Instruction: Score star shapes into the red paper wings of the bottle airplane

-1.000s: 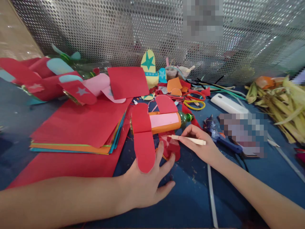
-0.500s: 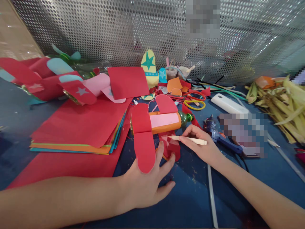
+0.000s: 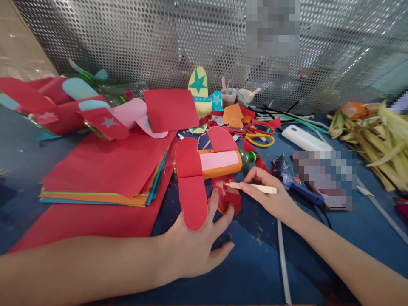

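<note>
Head view: your left hand [image 3: 199, 246] has its fingers spread, two fingertips resting on a red flap [image 3: 232, 197], while the rounded end of a red paper wing [image 3: 193, 199] overlaps its back. Your right hand [image 3: 277, 205] pinches a cream pen [image 3: 264, 188] between thumb and fingers, tip at the flap's pale star; contact cannot be told. The paper-wrapped bottle [image 3: 221, 160] lies just beyond your hands at the centre of the blue table [image 3: 251, 272], green neck to the right. Markings: a green star on the far yellow shape [image 3: 198, 83]; pixel blocks hide the face of a device [image 3: 331, 180] at right. Compared with one second ago, the pen's tip sits marginally nearer you; your left hand and the bottle keep their places.
</note>
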Tool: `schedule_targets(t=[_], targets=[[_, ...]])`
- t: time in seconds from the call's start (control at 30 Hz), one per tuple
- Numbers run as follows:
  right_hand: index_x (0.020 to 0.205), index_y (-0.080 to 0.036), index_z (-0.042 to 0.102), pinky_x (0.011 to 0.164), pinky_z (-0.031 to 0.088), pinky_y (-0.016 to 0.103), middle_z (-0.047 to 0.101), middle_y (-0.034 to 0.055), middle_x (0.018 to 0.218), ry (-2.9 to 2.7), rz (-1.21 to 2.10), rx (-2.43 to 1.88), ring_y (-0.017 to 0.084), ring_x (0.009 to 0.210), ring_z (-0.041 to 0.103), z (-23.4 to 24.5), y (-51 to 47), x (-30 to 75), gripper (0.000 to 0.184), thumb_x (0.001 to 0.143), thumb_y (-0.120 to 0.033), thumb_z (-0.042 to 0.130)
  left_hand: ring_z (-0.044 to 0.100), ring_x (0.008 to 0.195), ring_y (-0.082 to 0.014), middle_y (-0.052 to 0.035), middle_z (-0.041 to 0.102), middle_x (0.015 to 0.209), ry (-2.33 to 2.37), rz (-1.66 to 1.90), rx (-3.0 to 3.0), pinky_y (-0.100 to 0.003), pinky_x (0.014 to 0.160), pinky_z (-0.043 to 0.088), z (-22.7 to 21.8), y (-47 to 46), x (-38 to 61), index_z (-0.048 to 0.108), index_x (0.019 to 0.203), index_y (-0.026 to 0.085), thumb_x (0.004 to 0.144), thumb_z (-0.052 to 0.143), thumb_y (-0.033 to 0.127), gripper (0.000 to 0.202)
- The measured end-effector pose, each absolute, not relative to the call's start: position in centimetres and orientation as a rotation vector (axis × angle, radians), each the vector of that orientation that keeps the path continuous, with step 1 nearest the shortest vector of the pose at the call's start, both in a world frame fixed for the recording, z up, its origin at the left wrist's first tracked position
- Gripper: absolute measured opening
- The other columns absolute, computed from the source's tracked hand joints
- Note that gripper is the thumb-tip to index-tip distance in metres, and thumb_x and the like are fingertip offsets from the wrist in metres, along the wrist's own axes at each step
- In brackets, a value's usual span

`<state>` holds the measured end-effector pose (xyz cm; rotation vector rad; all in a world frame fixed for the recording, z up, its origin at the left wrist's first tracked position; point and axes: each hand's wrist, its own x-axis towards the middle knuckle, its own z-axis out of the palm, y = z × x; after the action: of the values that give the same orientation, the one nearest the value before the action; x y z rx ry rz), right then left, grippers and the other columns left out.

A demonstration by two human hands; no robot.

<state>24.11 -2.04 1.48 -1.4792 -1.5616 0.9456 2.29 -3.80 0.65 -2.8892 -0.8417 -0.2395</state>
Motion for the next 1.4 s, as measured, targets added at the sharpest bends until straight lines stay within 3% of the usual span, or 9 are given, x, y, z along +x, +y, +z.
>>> schedule_targets(t=[0.9, 1.4], targets=[[0.072, -0.021, 0.049, 0.053, 0.038, 0.024, 0.05, -0.0031, 0.064, -1.569, 0.94, -1.506, 0.012, 0.058, 0.047, 1.42, -2.18, 24.1, 0.019, 0.083, -0.033, 0.059, 0.05, 0.113, -0.0385, -0.0199, 0.044, 0.138, -0.906, -0.228, -2.91, -0.052, 0.086, 0.046, 0.5, -3.86, 2.23, 0.043, 0.139, 0.024, 0.092, 0.037, 0.054, 0.056], [0.072, -0.021, 0.048, 0.053, 0.039, 0.023, 0.051, -0.0025, 0.064, -1.561, 0.95, -1.498, 0.011, 0.058, 0.047, 1.48, -2.16, 24.03, 0.02, 0.083, -0.033, 0.059, 0.048, 0.116, -0.0379, -0.0168, 0.043, 0.139, -0.85, -0.229, -2.911, -0.05, 0.087, 0.047, 0.61, -3.79, 2.24, 0.043, 0.139, 0.023, 0.093, 0.038, 0.052, 0.055]])
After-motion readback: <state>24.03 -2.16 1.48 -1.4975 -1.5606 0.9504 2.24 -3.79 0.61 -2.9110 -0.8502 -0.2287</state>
